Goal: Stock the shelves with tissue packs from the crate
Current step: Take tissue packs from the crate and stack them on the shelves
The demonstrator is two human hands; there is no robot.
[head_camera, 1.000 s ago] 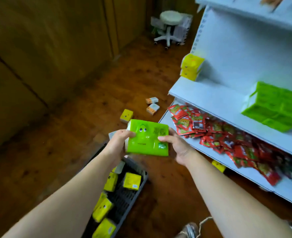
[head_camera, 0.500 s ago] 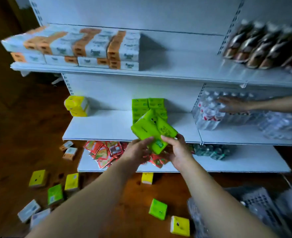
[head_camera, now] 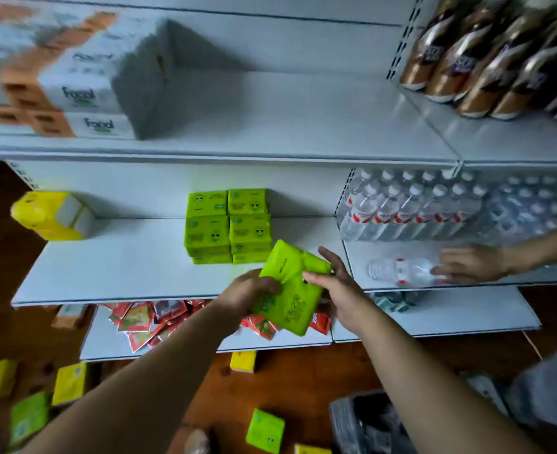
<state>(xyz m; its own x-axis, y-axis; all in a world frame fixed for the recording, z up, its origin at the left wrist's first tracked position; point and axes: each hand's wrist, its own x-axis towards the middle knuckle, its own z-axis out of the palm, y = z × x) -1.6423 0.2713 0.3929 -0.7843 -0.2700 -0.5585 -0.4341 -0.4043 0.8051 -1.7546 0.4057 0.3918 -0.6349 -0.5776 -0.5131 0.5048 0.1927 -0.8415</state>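
**Two hands, one tilted pack**

Head view: left hand (head_camera: 247,293) grips the bright green plastic-wrapped tissue pack (head_camera: 290,290) by its left edge; right hand (head_camera: 339,290) pinches its right side. Just beyond both hands stands a stack of matching green packs (head_camera: 228,224). Pushed in tilted, the pack may knock that stack askew or slip off the white metal shelf (head_camera: 123,263).

both bare forearms stretch forward and angle in toward each other, wrists close together. the left hand (head_camera: 247,291) curls its fingers over the near edge of a green tissue pack (head_camera: 287,268). the right hand (head_camera: 339,290) pinches the opposite side, thumb on top, fingers behind.
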